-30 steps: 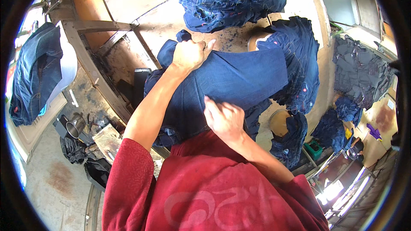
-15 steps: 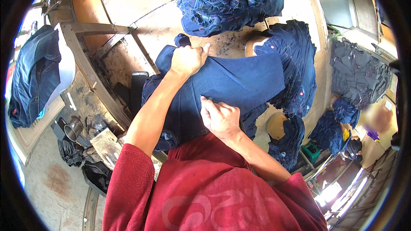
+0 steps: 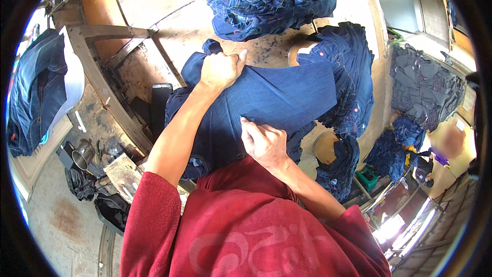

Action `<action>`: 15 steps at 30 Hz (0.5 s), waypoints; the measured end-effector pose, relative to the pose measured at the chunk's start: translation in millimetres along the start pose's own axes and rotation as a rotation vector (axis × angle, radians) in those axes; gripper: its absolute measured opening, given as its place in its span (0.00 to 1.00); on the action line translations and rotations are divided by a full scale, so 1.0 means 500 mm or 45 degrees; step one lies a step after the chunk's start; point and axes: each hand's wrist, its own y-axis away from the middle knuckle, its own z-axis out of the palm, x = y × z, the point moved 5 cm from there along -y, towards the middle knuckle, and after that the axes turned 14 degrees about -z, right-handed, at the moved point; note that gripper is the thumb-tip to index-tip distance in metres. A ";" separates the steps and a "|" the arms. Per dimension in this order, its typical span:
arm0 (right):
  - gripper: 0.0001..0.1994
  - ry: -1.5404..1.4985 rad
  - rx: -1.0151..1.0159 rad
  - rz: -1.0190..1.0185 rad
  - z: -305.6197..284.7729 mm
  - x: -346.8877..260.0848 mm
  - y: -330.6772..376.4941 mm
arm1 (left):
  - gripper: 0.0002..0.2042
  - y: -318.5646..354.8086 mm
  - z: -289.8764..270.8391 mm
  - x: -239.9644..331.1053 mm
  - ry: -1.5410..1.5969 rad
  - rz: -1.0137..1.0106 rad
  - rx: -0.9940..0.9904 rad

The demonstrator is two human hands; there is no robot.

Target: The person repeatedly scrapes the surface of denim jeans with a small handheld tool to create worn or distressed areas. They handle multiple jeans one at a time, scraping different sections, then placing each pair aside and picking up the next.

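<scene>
A dark blue denim garment lies spread in front of me, one flat leg-like panel reaching to the right. At its upper left edge my left hand is closed in a fist on the denim, thumb sticking up, with a small bunch of cloth poking out beyond the knuckles. Lower down, over the middle of the panel, my right hand is closed with thumb and forefinger pinched together. Whatever sits between those fingertips is too small to make out. The garment's lower part runs down against my red top.
Beyond the garment is a big heap of jeans. More denim drapes over a round support at the right, with another stool-like round top nearer me. Dark grey garments are piled farther right. A wooden frame and a metal cup are left.
The whole view has shifted slightly to the left. Both hands keep almost the same grip and place on the denim.
</scene>
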 end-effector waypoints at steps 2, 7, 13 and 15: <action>0.07 0.001 -0.073 -0.003 -0.008 -0.003 0.004 | 0.26 0.001 0.001 0.000 0.007 0.011 0.006; 0.07 -0.053 -0.077 0.021 -0.036 -0.015 0.020 | 0.26 0.002 -0.004 0.003 0.013 0.045 0.076; 0.08 -0.027 -0.040 0.006 -0.017 0.007 0.006 | 0.27 0.001 -0.008 0.008 0.022 0.052 0.080; 0.07 -0.026 -0.007 -0.025 -0.015 0.011 0.003 | 0.27 0.001 -0.008 0.008 0.018 0.040 0.064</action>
